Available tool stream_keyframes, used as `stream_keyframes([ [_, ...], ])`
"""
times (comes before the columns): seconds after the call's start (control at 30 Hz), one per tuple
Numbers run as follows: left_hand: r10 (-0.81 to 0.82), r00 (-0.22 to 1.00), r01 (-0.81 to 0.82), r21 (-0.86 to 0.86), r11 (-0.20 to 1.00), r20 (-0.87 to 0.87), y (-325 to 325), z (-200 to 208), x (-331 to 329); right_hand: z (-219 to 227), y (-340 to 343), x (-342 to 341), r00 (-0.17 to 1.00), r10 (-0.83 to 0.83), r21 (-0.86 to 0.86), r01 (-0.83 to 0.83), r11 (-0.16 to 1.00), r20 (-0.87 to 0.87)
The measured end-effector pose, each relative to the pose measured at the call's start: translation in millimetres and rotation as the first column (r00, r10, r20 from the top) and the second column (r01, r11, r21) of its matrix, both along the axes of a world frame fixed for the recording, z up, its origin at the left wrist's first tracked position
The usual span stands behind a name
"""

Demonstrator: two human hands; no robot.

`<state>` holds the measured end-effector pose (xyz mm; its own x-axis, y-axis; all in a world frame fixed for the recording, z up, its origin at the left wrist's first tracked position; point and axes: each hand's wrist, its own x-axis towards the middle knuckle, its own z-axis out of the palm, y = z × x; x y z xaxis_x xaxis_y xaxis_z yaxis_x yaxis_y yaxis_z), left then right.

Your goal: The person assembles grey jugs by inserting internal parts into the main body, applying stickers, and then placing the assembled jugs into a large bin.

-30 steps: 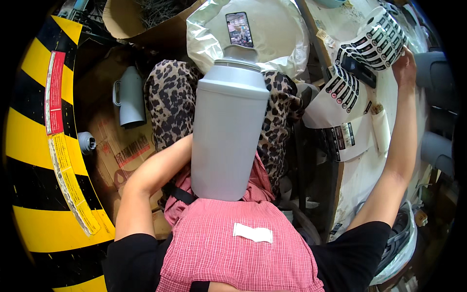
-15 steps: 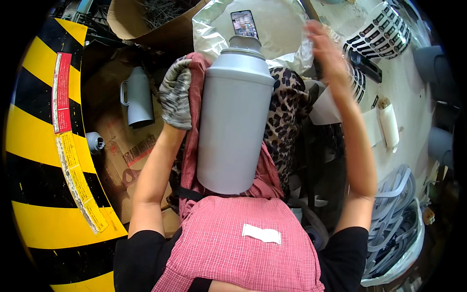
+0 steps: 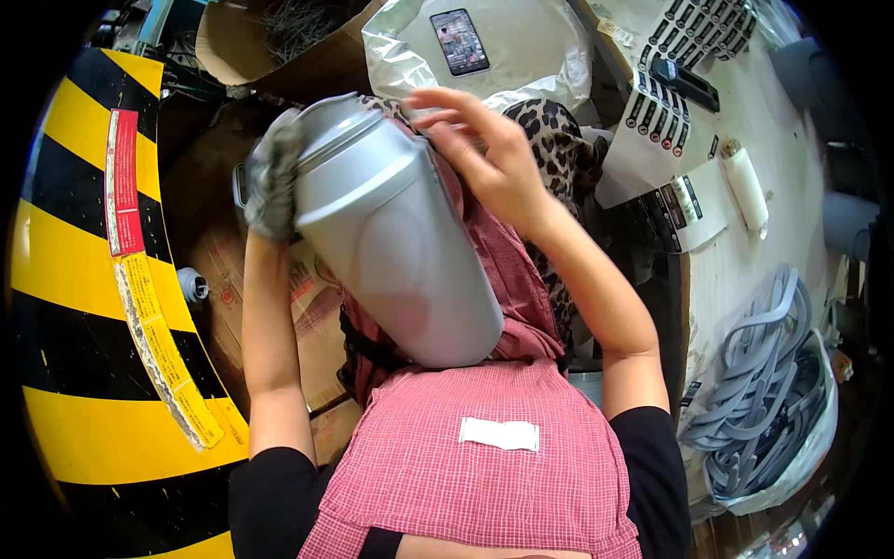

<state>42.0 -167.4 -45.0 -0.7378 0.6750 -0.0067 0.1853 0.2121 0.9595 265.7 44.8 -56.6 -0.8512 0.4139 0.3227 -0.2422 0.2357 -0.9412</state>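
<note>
The big grey container (image 3: pixel 400 242) had tipped over: a half second earlier its neck end pointed up the frame, and now it leaned toward the upper left. The right hand (image 3: pixel 494 158) had come in from the upper right to just beside the container's shoulder, bare, blurred, fingers loosely spread, grasping nothing; I couldn't tell if it touched. The gloved left hand (image 3: pixel 273 182) had left the cloth for the container's upper left side, though I couldn't tell how firmly it held. The container lay mid-frame across the lap, against the pink checked apron (image 3: pixel 503 503).

A whitish worktable (image 3: pixel 717 279) filled the right of the frame, a yellow-and-black striped panel (image 3: pixel 65 363) the left. Crinkled plastic (image 3: pixel 545 56) was spread at top centre, beside a cardboard box (image 3: pixel 223 47) of thin dark pieces.

I counted one phone (image 3: pixel 459 42) on the plastic, one dark handheld device (image 3: pixel 687 84) by the printed labels, one white roll (image 3: pixel 745 191), one bagged heap of grey straps (image 3: pixel 764 373) at lower right and one small grey part (image 3: pixel 193 284) at left.
</note>
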Motion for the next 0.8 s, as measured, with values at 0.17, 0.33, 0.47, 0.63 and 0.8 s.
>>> stream_keyframes([
  [0.17, -0.172, 0.923, 0.042, 0.354, 0.934, 0.345, -39, 19, 22, -77, 3, 20, 0.655, -0.437, 0.786, -0.547, 0.289, 0.616],
  [0.33, -0.173, 0.971, 0.088, 0.429, 0.899, 0.163, -30, 28, 42, -100, 6, 40, 0.908, -0.243, 0.834, -0.173, 0.524, 0.341],
  [0.47, -0.166, 0.977, 0.194, 0.244, 0.95, -0.13, -14, 11, 10, -50, 51, 68, 0.845, -0.534, 0.624, 0.431, 0.652, -0.025],
  [0.63, -0.437, 0.899, 0.438, 0.036, 0.898, -0.035, 100, 20, 27, -33, 66, 124, 0.766, -0.643, 0.734, 0.445, 0.513, -0.016],
  [0.8, -0.535, 0.765, 0.537, 0.104, 0.837, 0.357, 132, -36, -5, -17, 133, 146, 0.726, -0.66, 0.752, 0.542, 0.376, -0.193],
])
